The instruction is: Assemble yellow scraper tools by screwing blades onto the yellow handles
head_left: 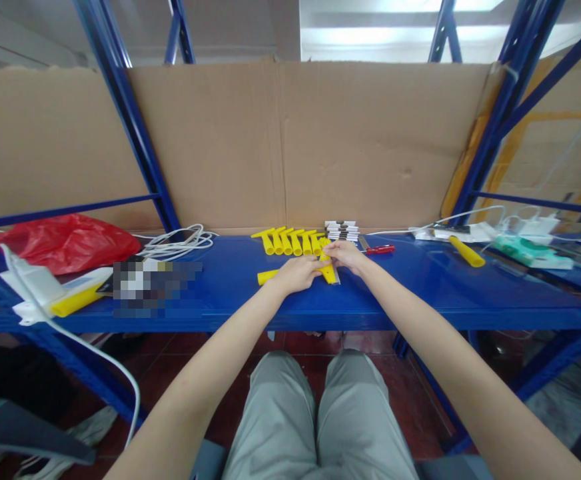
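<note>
A yellow scraper point(328, 273) lies across the blue shelf top in front of me, its flat head on the right with a thin metal blade showing at the edge. My left hand point(299, 274) is closed around it, and the handle end sticks out on the left. My right hand point(346, 256) pinches the upper part of the head, its fingertips partly hidden. Just behind my hands, several yellow scraper handles point(284, 243) stand in a slanted row. Beside them is a stack of small white packets point(341, 231). Near my right hand lies a red-handled screwdriver point(380, 250).
On the left are a red plastic bag point(70, 241), coiled white cable point(183, 241) and a yellow-handled tool point(76, 301). At right lie another yellow handle point(467, 252), a green-and-white packet point(533, 253) and white cords. A cardboard panel point(210, 147) closes the back between blue posts.
</note>
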Available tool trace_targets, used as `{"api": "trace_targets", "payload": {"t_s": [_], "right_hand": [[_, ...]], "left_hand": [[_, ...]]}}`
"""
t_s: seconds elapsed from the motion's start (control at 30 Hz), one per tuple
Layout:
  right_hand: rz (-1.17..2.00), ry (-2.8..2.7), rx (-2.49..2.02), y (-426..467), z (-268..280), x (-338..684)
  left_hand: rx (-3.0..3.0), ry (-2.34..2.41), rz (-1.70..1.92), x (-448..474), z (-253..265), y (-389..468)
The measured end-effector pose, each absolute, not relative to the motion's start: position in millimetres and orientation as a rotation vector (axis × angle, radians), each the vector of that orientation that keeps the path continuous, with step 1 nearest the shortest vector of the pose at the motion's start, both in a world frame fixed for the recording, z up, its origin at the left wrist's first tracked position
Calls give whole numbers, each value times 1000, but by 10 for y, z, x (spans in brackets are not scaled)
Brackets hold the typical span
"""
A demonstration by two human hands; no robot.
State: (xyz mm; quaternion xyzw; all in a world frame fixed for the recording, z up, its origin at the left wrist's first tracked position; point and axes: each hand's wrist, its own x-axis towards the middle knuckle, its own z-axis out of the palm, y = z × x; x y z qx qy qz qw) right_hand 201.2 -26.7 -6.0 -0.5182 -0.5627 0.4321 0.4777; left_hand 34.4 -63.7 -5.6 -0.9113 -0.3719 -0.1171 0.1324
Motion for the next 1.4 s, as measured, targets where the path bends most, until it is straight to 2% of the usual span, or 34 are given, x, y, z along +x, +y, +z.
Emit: {"api": "trace_targets", "payload": {"t_s": [0.13,0.27,0.67,1.4], "right_hand": [[1103,-1344,-1216,-260,-59,2024],[1279,-1340,-1163,-243,-44,2071],[1597,-1624,-1048,-304,-35,2183],[1462,-1630,-1161,-407,19,2182]], "left_hand": [[-2633,-1094,-377,343,-44,-639],[-2595,-1155,-440,329,-36,-628],[-2465,-1374,-459,293,-38,-585],[-2489,-1375,-533,262,-55,-569]]}}
